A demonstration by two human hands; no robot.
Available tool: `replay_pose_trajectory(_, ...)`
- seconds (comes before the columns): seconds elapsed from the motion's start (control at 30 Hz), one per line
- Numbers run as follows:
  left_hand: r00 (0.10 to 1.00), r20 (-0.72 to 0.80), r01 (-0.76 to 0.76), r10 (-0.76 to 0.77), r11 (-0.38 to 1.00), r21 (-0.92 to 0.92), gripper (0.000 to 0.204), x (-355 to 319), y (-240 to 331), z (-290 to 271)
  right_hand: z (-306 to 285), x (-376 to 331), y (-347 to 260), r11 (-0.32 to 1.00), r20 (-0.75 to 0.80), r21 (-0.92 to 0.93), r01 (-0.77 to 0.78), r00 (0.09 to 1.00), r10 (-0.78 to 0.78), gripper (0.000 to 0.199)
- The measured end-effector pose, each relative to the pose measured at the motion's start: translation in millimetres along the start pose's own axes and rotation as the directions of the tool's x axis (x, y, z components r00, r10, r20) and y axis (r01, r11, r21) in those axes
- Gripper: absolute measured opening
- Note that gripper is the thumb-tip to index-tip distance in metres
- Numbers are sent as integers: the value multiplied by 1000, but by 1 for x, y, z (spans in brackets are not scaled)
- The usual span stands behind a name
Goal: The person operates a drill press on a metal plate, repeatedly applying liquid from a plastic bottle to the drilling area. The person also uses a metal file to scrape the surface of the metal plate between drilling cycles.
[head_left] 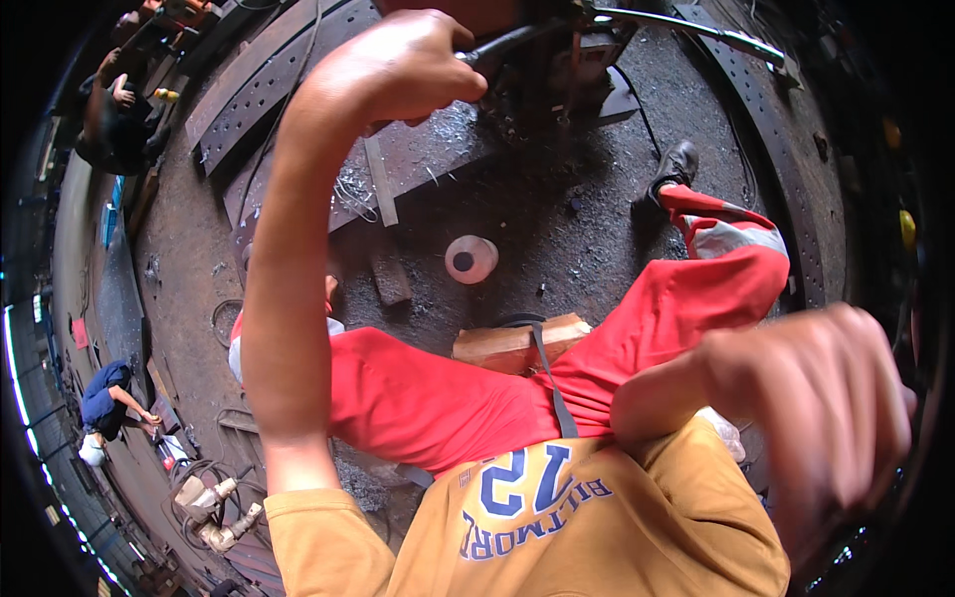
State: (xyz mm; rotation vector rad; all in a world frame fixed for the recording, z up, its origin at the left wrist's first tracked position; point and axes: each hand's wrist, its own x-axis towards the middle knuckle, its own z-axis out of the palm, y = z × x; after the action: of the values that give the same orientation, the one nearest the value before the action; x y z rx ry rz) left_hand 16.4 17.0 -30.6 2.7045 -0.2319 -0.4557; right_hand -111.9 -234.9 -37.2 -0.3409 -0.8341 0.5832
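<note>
- The left hand (403, 65) is raised to the top of the view and clenched round a dark lever (497, 45), a slim handle that runs from the fist rightward into the machine (557, 60).
- The step in hand looks like working that lever: the fist is closed on its near end, the arm bent up from the lower edge.
- The lever lies partly inside the fist; only the stretch between knuckles and machine shows, so how far it is swung cannot be told.
- A longer metal bar (696, 30) sticks out right of the machine, apart from either hand.
- The right hand (826, 418) is blurred and close to the camera, far below and right of the machine; the fingers curl loosely, and I cannot tell whether it holds anything.
- The next move, as I judge it, calls for a steady pull or push along the lever's arc, with the grip kept firm, since the handle is thin.
- Below the machine lies a steel plate (418, 159) strewn with metal shavings (348, 194).
- Further below the machine, on the dark floor, stands a white roll (471, 259), and nearer the person's red trousers (448, 398) a wooden block (517, 343).
- A black shoe (674, 169) rests below and right of the machine.
- Far left of the machine, other people crouch at their own work, well apart.
</note>
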Motion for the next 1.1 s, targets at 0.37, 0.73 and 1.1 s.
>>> replay_pose_trajectory(0.37, 1000, -18, -2, 1, 999, -49, 64, -6, 2, 0, 32, 7, -6, 990, 203, 100, 95, 972, -114, 25)
replay_pose_trajectory(0.73, 999, -37, -26, 23, 995, -101, 54, 0, -8, 4, 36, 1, -14, 979, 207, 132, 152, 962, -178, 20)
replay_pose_trajectory(1.1, 998, -56, -14, 8, 994, -106, 57, -5, -6, 5, 35, 7, -13, 969, 211, 191, 159, 957, -199, 16)
